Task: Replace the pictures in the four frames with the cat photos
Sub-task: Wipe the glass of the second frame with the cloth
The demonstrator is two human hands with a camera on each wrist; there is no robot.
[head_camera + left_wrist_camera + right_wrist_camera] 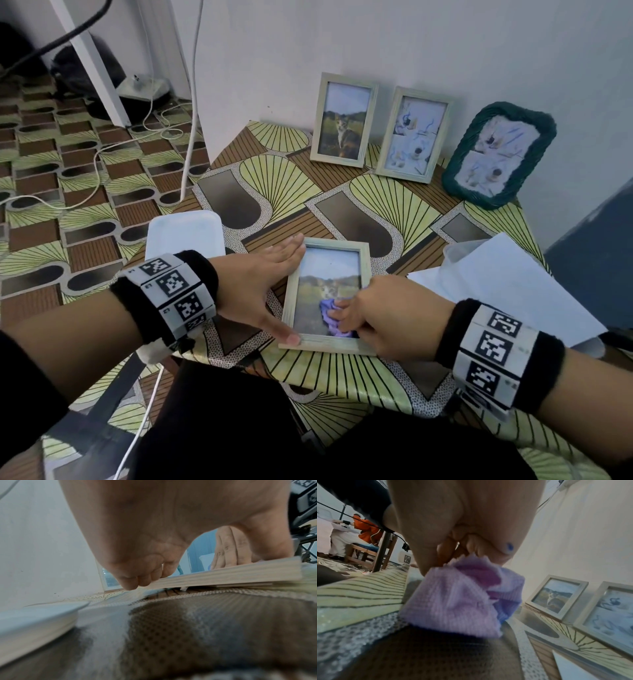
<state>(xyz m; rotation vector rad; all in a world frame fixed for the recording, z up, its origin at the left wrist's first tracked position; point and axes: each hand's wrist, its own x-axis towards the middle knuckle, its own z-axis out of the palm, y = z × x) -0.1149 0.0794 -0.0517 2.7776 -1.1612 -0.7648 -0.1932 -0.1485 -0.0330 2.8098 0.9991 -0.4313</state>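
Head view, item one: a pale wooden frame [327, 297] lay flat and face up on the patterned table [376, 373], near its front edge, with a cat photo [325, 291] showing behind the glass. Left hand [255, 291] rested spread against the frame's left side, fingers straight along the upper left edge, thumb laid on the lower left corner. Right hand [373, 318] had its fingers curled round a bunched purple cloth [330, 313], which was pressed on the lower part of the glass.

Item two: three frames stood leaning on the wall at the back of the table. The left pale frame [344, 120] held a cat photo; the middle pale frame [411, 135] and the dark green woven frame [498, 159] each held a pale abstract print.

Item three: a white tray [185, 234] sat at the table's left edge, just beyond the left hand. White paper sheets [507, 284] lay to the right of the flat frame.

Left wrist view: fingertips [132, 585] met the frame's side [231, 574] at its far end.

Right wrist view: the cloth [453, 599] hung bunched below the gripping fingers.
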